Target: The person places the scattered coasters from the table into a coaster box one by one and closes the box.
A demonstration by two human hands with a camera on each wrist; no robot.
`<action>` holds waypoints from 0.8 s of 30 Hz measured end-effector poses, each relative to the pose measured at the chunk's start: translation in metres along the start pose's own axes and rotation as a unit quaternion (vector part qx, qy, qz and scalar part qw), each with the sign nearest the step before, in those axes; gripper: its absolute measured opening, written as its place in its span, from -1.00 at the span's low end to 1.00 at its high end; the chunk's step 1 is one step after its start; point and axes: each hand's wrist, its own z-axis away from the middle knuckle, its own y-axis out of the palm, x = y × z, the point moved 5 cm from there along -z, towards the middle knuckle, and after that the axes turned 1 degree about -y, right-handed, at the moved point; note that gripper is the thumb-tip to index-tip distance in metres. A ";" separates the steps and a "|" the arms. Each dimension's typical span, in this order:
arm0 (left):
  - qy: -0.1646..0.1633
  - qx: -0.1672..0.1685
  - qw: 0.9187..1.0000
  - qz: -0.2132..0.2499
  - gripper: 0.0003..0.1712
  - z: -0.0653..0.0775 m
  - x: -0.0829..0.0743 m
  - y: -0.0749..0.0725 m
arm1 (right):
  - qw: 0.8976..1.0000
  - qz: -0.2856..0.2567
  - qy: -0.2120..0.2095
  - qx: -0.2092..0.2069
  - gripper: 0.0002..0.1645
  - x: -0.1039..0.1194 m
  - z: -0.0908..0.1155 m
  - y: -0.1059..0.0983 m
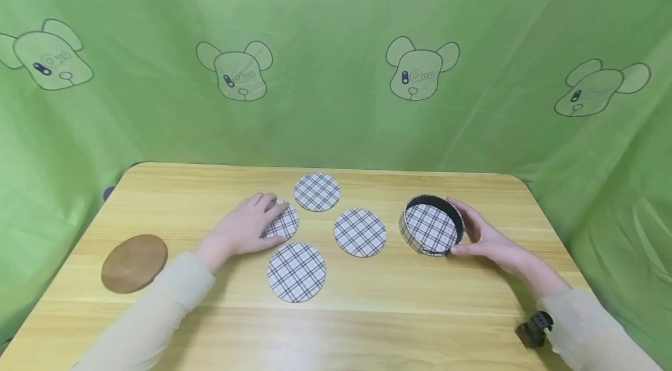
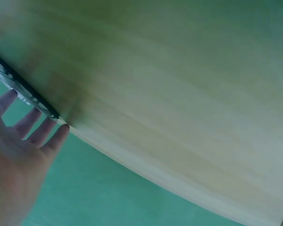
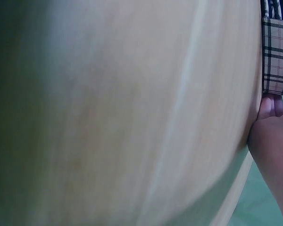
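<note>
My left hand (image 1: pixel 247 225) lies over a round plaid coaster (image 1: pixel 285 223), thumb and fingers spread across it and touching it. In the left wrist view the fingers of the left hand (image 2: pixel 19 146) look nearly straight by the dark-edged coaster (image 2: pixel 26 89). My right hand (image 1: pixel 485 240) holds the right side of a round plaid coaster holder (image 1: pixel 412 238), with thumb in front and fingers behind. Inside the holder lies a plaid coaster (image 1: pixel 431 228). The right wrist view shows the holder's plaid wall (image 3: pixel 277 56) beyond the right hand (image 3: pixel 273 127).
Three more plaid coasters lie flat: one at the back (image 1: pixel 317 191), one in the middle (image 1: pixel 360 232) and one nearer the front (image 1: pixel 296 272). A brown round disc (image 1: pixel 134 263) lies at the left. A green curtain (image 1: pixel 325 126) hangs behind the wooden table (image 1: pixel 367 330).
</note>
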 end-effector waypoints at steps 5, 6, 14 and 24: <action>-0.001 0.010 1.000 0.003 0.02 0.001 0.003 0.002 | 1.000 0.001 0.001 -0.002 0.40 -0.001 -0.001 0.000; -0.001 0.012 1.000 0.003 0.03 0.001 0.003 0.002 | 1.000 0.002 0.001 -0.002 0.40 -0.001 -0.001 -0.001; 0.002 0.011 1.000 0.016 0.07 -0.002 0.004 0.002 | 1.000 -0.010 0.006 0.001 0.38 -0.001 0.000 -0.001; 0.007 -0.012 0.999 0.032 0.13 -0.008 0.006 0.000 | 1.000 0.000 0.010 0.000 0.38 -0.001 0.001 -0.001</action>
